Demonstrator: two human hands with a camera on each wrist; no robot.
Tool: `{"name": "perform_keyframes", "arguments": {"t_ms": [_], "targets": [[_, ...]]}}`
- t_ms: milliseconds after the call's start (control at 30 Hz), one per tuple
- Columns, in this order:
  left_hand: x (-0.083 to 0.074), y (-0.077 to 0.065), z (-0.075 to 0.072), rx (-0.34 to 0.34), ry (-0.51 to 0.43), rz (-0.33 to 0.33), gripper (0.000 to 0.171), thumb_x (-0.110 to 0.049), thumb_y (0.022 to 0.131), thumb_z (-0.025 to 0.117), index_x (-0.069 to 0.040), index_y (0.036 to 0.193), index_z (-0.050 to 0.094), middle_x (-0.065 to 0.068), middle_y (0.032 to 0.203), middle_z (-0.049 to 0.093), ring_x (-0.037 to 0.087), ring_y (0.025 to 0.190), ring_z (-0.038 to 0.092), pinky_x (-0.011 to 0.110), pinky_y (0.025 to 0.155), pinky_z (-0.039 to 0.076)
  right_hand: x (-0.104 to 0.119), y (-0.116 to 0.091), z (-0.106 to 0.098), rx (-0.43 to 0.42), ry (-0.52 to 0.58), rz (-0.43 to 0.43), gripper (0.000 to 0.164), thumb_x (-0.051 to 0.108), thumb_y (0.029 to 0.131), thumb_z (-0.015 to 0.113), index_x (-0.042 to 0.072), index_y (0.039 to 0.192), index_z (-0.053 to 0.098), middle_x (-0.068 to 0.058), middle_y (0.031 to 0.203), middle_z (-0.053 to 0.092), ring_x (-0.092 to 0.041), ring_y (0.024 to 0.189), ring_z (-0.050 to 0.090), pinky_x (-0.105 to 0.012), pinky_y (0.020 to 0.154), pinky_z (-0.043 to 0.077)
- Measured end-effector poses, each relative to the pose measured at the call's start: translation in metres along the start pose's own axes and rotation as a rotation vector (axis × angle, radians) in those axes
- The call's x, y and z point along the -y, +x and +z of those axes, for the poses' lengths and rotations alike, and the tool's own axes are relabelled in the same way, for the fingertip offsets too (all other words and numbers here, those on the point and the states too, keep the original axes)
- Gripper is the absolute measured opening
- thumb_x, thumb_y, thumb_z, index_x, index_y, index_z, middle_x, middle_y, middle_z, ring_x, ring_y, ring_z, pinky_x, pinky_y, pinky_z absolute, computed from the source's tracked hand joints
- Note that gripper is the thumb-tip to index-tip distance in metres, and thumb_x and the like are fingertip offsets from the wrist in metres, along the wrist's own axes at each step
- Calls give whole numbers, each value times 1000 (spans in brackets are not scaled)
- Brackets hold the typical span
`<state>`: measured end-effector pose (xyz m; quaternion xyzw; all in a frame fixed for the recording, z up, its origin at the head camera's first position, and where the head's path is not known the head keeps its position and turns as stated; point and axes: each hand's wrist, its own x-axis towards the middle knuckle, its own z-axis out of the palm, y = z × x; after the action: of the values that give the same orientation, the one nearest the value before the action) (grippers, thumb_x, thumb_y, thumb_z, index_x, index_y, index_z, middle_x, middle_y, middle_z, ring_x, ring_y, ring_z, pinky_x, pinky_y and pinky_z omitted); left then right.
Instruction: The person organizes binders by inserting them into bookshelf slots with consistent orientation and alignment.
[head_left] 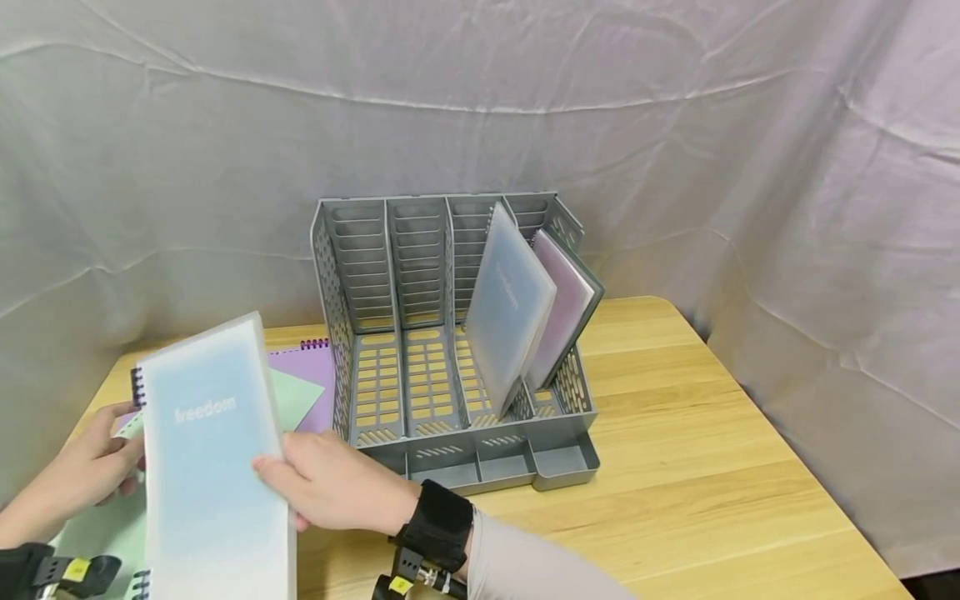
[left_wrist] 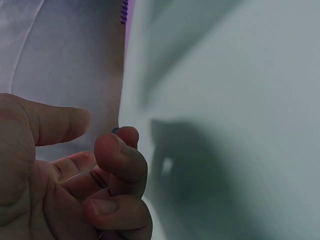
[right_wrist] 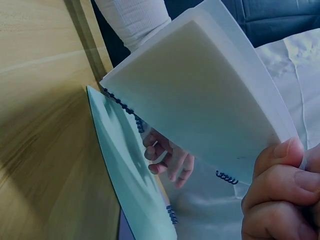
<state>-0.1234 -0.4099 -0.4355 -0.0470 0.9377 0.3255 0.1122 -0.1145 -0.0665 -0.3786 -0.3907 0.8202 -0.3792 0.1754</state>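
Observation:
In the head view, my right hand grips the right edge of a spiral notebook with a pale blue cover reading "freedom". The notebook is raised and tilted, its dark coils facing left. My left hand is beside those coils, fingers loosely bent; the left wrist view shows nothing between its thumb and fingers. Under the raised notebook lies a pale green spiral notebook, partly hidden, on top of a purple one. The right wrist view shows the raised notebook's plain back and my right fingers curled at its edge.
A grey slotted file rack stands mid-table with upright dividers and small front trays. Toward its right, another blue notebook, a pinkish-purple one and a dark-covered one lean inside. Grey cloth hangs behind the wooden table.

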Motion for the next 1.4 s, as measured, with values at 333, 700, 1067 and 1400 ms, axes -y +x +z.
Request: {"name": "perform_keyframes", "arguments": {"t_ms": [333,700,1067,1400], "targets": [[-19,6,5,6,-3,10,62,-21,117,17,17,160,-5,6,83,60,17,66,56,31,55,42,-3,-7,-11,-54,3,-7,39,36,119,35,15,96,59,12,51,55,5,48,58,-9,66,47],[-33,6,7,41,-20,32,59,-20,117,25,16,158,1,6,84,60,16,69,56,30,60,41,-9,-16,-21,-91,88,6,41,38,118,36,15,90,54,11,53,55,1,48,59,-18,57,46],[-49,4,16,-2,-26,96,63,-22,118,28,14,162,2,8,87,61,17,66,55,29,59,41,-13,-24,-28,-112,171,22,43,39,118,39,15,83,47,8,53,56,-5,49,62,-19,58,47],[-60,3,21,-21,-19,89,63,-24,118,29,10,164,3,9,90,63,19,67,57,29,60,44,-17,-32,-36,-127,205,30,45,38,118,38,14,80,41,6,56,55,-16,54,66,-19,57,39]]}}
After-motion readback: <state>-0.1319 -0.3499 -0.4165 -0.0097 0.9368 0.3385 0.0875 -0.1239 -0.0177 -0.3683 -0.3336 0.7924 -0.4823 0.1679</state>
